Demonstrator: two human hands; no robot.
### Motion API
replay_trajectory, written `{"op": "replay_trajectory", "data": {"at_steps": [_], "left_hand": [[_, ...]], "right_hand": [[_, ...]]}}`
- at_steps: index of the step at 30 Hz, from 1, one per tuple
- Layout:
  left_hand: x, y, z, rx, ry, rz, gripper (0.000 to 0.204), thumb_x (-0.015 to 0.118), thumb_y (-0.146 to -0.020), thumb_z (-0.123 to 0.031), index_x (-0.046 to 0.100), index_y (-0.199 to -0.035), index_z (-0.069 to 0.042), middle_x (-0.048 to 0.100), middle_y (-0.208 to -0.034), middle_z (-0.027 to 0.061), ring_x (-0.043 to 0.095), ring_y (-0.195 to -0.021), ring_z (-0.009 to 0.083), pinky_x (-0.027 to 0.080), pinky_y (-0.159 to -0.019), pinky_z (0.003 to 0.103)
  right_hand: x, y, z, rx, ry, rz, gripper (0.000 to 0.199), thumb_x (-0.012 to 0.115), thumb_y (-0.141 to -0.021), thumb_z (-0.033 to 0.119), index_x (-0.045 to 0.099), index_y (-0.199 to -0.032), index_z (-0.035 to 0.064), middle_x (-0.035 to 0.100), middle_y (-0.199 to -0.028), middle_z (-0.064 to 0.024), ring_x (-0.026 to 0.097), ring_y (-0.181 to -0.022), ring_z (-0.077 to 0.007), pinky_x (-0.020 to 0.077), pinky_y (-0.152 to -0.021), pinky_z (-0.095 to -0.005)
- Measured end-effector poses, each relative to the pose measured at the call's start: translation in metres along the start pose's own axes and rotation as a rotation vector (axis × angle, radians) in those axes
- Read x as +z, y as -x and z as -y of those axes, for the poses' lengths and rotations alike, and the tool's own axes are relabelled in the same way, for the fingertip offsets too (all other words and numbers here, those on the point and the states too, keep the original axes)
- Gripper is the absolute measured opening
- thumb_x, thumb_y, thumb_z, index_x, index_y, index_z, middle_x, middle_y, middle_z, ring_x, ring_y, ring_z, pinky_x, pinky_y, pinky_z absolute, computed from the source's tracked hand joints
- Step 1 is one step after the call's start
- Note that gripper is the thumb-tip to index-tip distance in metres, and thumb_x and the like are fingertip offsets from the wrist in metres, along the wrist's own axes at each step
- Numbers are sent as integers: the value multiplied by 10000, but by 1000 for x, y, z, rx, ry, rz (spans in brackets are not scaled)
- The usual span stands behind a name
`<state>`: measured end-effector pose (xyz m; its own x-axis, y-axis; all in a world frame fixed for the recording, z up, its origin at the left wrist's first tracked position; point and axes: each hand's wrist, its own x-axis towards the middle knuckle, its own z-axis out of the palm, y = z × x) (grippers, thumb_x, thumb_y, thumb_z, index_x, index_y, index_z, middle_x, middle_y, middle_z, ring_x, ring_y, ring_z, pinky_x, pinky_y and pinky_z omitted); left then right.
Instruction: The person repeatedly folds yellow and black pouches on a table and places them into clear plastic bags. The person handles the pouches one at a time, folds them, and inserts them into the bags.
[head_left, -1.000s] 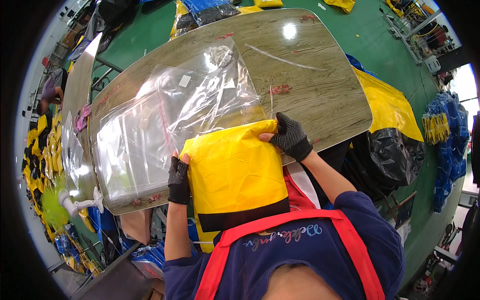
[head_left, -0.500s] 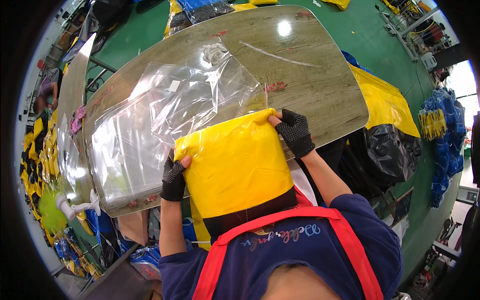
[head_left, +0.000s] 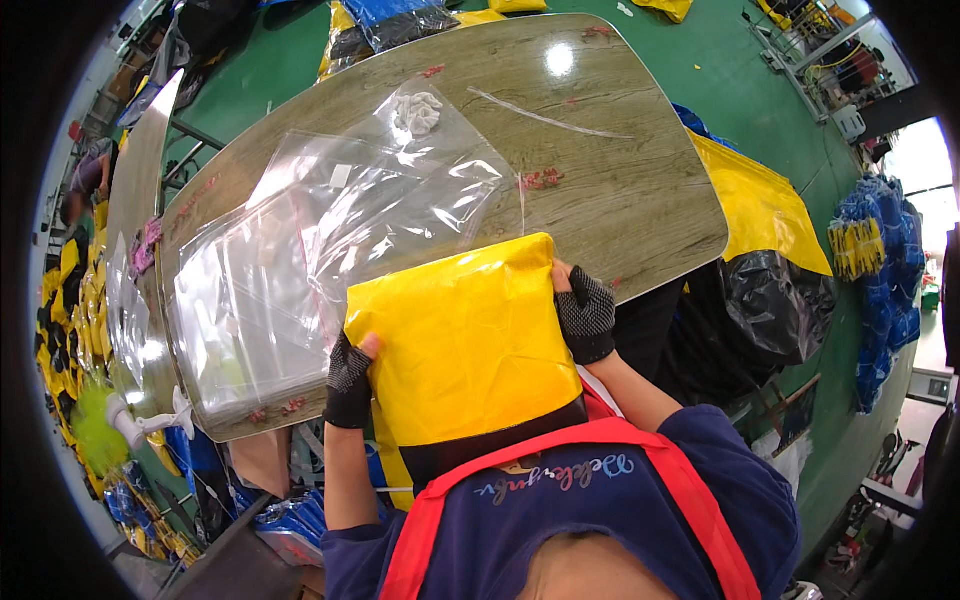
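Note:
A folded yellow garment with a black band [head_left: 470, 345] is held up in front of my chest, over the near edge of the wooden table [head_left: 620, 180]. My left hand [head_left: 350, 380], in a black fingerless glove, grips its left edge. My right hand [head_left: 585, 312], gloved the same way, grips its upper right edge. Just beyond the garment lies a pile of clear plastic bags [head_left: 330, 250] spread on the table.
A small white crumpled piece [head_left: 418, 110] and a thin clear strip [head_left: 545, 118] lie further back on the table. Yellow sheet [head_left: 760, 205] and black bags [head_left: 770, 310] sit right of the table. Yellow and blue stock lines the left floor and far right [head_left: 880, 250].
The yellow garment has been lifted nearer to me and now covers more of the view, with both hands still on its edges. The plastic bags have stayed on the table.

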<state>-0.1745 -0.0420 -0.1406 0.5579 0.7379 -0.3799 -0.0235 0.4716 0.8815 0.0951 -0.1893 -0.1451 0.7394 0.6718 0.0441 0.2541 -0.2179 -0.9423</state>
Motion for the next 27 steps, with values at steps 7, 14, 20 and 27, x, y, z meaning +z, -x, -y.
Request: {"op": "replay_trajectory", "data": {"at_steps": [7,14,20,27], "left_hand": [[-20,7,34,-89,-181,-43,512,692,-854,-263,501,-1266,-27,609,-1149,72,584,-1025,177,467,-886,303],[31,24,4,-248,-234,103,614,762,-785,-213,463,-1285,-19,585,-1192,98,568,-1068,198,476,-905,330],[34,68,34,-50,-588,320,678,750,-784,-284,440,-1327,-22,596,-1209,151,569,-1122,257,437,-952,366],[-4,6,20,-84,-245,274,602,588,-919,-339,361,-1384,-32,602,-1163,85,563,-1073,180,437,-921,297]], "right_hand": [[-33,39,-30,-140,258,199,224,583,-903,195,670,-869,-9,626,-702,-174,649,-633,-275,503,-608,-334],[-46,-16,-16,347,-424,548,489,652,-869,336,541,-1195,-11,652,-1039,-95,628,-912,-165,503,-808,-287],[-76,59,-20,336,-506,619,718,774,-759,270,434,-1336,11,582,-1239,-113,558,-1128,-206,445,-963,-331],[-86,43,-33,306,-33,603,567,803,-720,339,618,-1125,-11,676,-1033,-134,637,-961,-173,497,-864,-316]]}}
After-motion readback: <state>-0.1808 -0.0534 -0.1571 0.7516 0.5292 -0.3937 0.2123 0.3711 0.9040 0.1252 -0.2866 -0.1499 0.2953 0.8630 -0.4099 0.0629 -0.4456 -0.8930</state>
